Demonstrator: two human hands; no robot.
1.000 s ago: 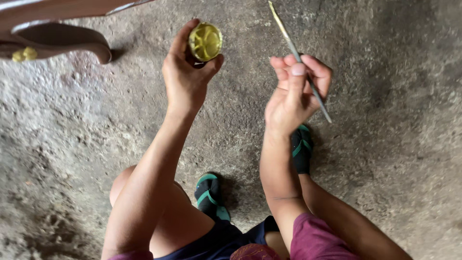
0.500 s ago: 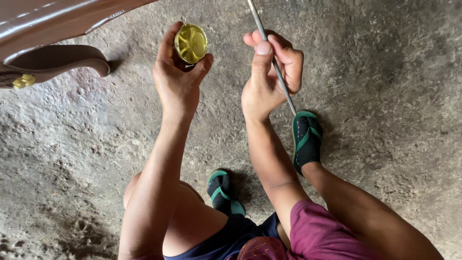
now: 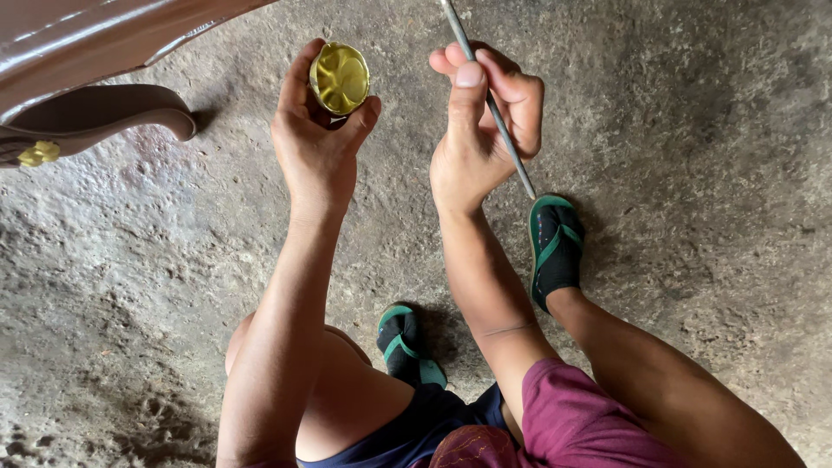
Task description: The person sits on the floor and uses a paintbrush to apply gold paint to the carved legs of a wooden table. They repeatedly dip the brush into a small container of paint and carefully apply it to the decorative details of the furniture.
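Note:
My left hand (image 3: 314, 143) grips a small round tin (image 3: 340, 78) with shiny gold paint inside, its open mouth facing up toward me. My right hand (image 3: 481, 130) pinches a thin grey stick (image 3: 494, 104), likely a brush handle, between thumb and fingers; its far end runs off the top edge, so the tip is hidden. The stick slants down to just above my right foot. The two hands are close together, a short gap apart.
A carved, glossy brown piece of wooden furniture (image 3: 95, 61) with a small gold flower ornament (image 3: 39, 154) stands at the upper left. Below is rough grey concrete floor (image 3: 693, 173). My feet wear black and green flip-flops (image 3: 555, 247), (image 3: 407, 347).
Both hands have shifted a little left and closer together in the view. The stick stands steeper than a second ago. The tin stays in my left hand.

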